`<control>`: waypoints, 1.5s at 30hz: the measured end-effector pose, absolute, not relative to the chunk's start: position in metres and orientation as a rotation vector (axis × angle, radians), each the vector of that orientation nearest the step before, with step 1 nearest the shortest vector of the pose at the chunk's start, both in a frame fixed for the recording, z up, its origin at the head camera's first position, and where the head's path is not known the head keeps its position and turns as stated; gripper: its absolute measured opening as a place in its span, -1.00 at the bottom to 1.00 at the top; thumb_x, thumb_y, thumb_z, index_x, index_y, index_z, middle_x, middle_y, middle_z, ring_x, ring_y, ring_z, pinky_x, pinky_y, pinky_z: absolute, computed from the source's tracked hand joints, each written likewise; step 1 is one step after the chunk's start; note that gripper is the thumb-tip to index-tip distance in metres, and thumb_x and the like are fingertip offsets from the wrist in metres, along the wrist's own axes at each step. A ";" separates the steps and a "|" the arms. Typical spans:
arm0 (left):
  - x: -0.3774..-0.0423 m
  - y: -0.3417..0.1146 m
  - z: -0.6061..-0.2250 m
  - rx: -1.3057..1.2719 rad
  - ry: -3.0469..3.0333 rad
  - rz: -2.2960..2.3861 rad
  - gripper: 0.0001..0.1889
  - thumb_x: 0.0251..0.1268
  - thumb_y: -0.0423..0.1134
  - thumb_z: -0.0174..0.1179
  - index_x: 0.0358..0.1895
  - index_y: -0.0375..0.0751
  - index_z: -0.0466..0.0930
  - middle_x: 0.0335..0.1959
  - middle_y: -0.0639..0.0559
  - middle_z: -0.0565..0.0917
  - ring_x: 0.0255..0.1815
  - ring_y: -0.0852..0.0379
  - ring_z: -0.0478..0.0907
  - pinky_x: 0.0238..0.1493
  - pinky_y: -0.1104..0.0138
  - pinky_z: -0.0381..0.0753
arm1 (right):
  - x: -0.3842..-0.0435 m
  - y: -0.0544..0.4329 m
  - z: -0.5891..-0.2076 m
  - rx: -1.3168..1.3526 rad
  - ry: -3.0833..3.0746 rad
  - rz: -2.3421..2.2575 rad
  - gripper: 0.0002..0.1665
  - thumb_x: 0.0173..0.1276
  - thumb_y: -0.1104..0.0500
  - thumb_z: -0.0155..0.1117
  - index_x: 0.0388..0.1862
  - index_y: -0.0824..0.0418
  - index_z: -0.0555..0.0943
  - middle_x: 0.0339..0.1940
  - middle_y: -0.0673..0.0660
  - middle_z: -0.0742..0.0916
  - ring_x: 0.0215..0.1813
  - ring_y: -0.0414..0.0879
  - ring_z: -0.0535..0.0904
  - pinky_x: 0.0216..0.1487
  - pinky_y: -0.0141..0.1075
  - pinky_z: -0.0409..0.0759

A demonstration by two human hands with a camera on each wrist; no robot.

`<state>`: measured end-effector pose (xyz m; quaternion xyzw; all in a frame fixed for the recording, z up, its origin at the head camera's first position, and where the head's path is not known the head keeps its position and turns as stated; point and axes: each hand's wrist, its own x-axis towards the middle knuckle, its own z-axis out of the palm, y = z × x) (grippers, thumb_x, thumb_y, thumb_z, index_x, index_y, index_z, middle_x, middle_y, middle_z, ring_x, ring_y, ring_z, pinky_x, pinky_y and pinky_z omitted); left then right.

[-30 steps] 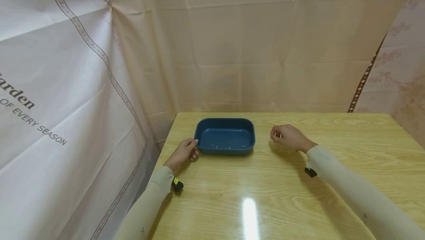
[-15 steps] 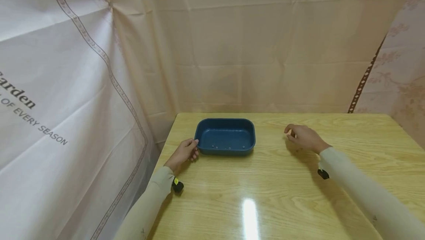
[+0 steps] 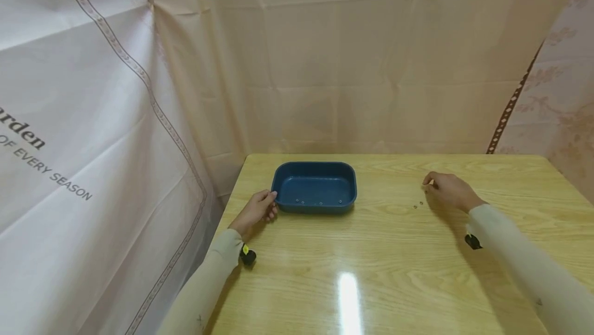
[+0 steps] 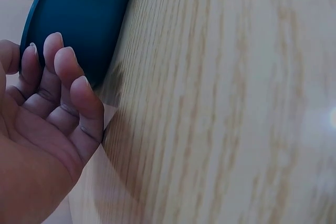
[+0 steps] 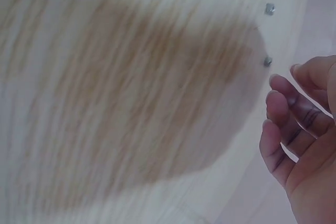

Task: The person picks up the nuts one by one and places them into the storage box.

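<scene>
A dark blue rectangular bin (image 3: 315, 210) stands toward the back left of the table. My left hand (image 3: 256, 210) pinches its left rim between thumb and index finger; the other fingers curl loosely beside the wall, as the left wrist view shows. Several small metal nuts (image 3: 340, 201) lie on the bin's floor near its front wall. To the right, my right hand (image 3: 451, 190) hovers over the table, fingers bent and thumb apart from them. In the right wrist view, a small metal nut (image 5: 268, 61) lies just beyond its fingertips, with two more nuts (image 5: 270, 9) in line.
The light wood-grain table (image 3: 306, 257) ends at a beige cloth (image 3: 325, 67) behind it. A white printed cloth (image 3: 93, 144) hangs along the left side. Glare shows on the tabletop's front part.
My right hand has moved rightward from near the bin, and the nuts beside it now show on the table. The left hand has kept its grip on the bin's rim.
</scene>
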<state>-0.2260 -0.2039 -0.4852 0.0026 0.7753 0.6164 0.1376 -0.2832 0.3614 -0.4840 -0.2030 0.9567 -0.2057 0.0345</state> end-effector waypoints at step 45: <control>-0.226 -0.204 -0.484 0.020 2.237 1.785 -0.59 0.66 0.05 0.00 -0.19 -0.27 0.49 -0.39 -0.07 0.61 -0.49 0.12 0.49 -0.44 0.31 0.52 | -0.283 0.375 -0.492 -0.605 2.841 -0.661 -0.79 0.50 0.17 0.27 -0.23 0.31 0.72 -0.31 0.06 0.75 -0.28 -0.06 0.64 -0.18 0.00 0.65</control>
